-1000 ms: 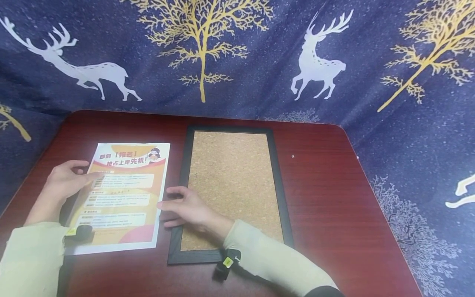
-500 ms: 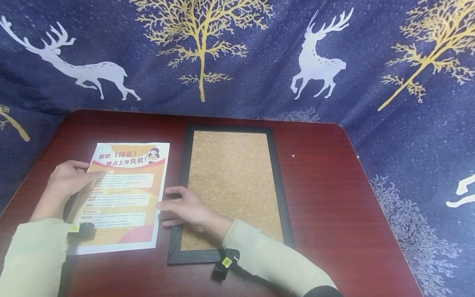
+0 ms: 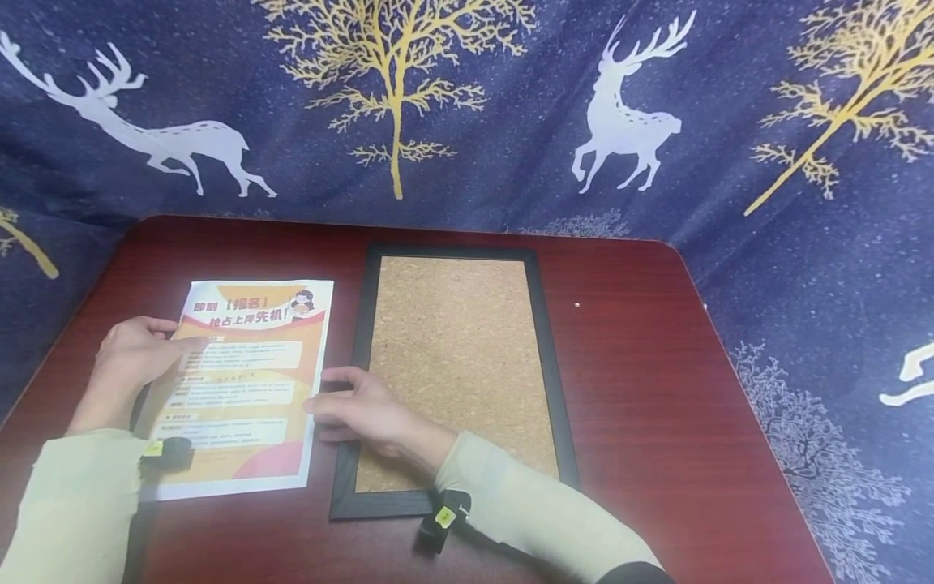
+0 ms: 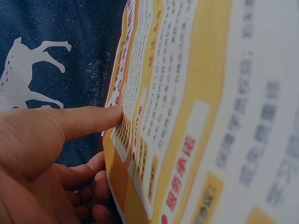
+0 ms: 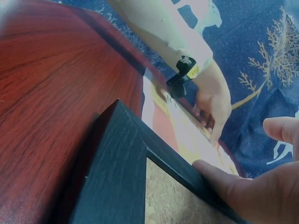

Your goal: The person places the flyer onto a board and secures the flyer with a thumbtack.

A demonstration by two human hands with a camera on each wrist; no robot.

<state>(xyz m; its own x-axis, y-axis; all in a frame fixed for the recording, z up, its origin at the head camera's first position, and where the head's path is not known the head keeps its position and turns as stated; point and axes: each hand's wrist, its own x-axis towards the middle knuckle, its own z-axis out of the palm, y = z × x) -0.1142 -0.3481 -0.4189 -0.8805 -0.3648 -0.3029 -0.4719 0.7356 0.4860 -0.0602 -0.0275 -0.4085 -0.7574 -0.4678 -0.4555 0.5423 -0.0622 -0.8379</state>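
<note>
A printed poster (image 3: 241,389) in orange and white lies at the left of the table. My left hand (image 3: 142,353) pinches its left edge. In the left wrist view the thumb (image 4: 88,120) presses on the printed face while the other fingers curl at the sheet's edge. On the opposite side, my right hand (image 3: 372,414) has its thumb tip at the poster's right edge, with the fingers spread. A cork board (image 3: 460,349) with a black frame (image 3: 550,381) lies right of the poster, partly covered by my right hand and forearm.
The dark red table (image 3: 657,389) extends right of the board, with a tiny white speck (image 3: 576,306) on it. Behind the table hangs a blue cloth (image 3: 503,105) printed with deer and trees. Small black cameras (image 3: 441,523) are strapped at both wrists.
My left wrist and sleeve have shifted slightly right while the fingers stay at the poster's edge. My right fingers have drawn slightly closer together. The poster and board look unmoved.
</note>
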